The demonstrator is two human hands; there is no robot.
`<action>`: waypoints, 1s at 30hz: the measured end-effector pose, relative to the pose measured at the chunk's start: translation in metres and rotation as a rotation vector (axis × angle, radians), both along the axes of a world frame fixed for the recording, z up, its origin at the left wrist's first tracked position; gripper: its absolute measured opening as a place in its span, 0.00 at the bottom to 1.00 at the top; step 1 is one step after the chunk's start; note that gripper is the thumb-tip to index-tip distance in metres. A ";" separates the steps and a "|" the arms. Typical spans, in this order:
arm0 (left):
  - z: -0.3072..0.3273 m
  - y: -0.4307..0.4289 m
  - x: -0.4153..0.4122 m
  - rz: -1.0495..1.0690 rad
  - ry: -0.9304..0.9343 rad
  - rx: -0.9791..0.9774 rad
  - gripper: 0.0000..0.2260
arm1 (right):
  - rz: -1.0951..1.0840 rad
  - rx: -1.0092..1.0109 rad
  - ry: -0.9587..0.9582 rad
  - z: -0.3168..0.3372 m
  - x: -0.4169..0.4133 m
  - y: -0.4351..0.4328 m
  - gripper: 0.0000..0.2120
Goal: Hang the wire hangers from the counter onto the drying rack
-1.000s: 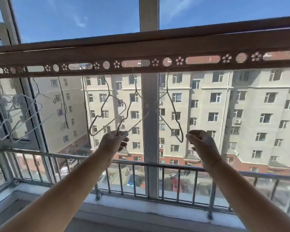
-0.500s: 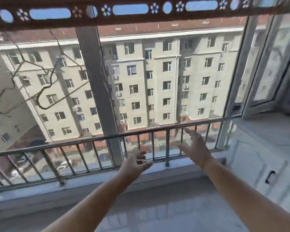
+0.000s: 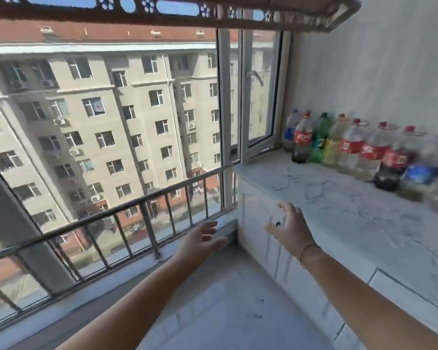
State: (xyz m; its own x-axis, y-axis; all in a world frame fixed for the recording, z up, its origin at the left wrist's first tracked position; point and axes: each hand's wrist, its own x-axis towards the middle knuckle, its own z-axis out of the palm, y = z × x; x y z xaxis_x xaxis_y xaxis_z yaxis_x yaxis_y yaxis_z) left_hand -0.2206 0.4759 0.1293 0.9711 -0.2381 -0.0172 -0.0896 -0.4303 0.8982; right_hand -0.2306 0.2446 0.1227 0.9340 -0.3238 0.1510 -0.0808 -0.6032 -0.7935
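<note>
Empty, both hands: left hand [image 3: 202,238], lower centre, is open with fingers loosely extended, in front of the railing [image 3: 137,205]. Right hand [image 3: 290,223], just right of it, has its fingers spread and holds nothing. Drying rack [image 3: 213,11] spans the top edge. Faint thin outlines on the counter [image 3: 352,223], centre right, may be wire hangers [image 3: 288,178]; blur prevents confirmation. Bottles [image 3: 352,147] line the right-hand wall.
</note>
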 end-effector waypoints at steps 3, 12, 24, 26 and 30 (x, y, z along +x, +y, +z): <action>-0.007 -0.067 0.011 -0.059 0.017 -0.025 0.20 | -0.070 0.019 0.037 -0.007 -0.008 -0.066 0.28; -0.035 -0.242 0.033 -0.227 0.080 -0.033 0.21 | -0.223 0.045 0.090 -0.037 -0.026 -0.239 0.24; -0.076 -0.386 0.098 -0.395 0.169 0.044 0.17 | -0.440 0.129 0.179 -0.091 -0.005 -0.371 0.20; -0.084 -0.409 0.120 -0.412 0.176 0.049 0.17 | -0.471 0.136 0.186 -0.099 0.007 -0.390 0.19; -0.102 -0.456 0.170 -0.440 0.210 0.035 0.16 | -0.566 0.129 0.198 -0.113 0.030 -0.430 0.15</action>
State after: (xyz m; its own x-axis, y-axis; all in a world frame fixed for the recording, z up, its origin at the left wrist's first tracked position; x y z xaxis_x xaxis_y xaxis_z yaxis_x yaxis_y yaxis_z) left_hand -0.0507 0.0198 0.0272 0.7532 -0.6209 -0.2172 -0.0880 -0.4224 0.9021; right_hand -0.2002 -0.1855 0.0097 0.6179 -0.7820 -0.0812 -0.5141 -0.3238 -0.7942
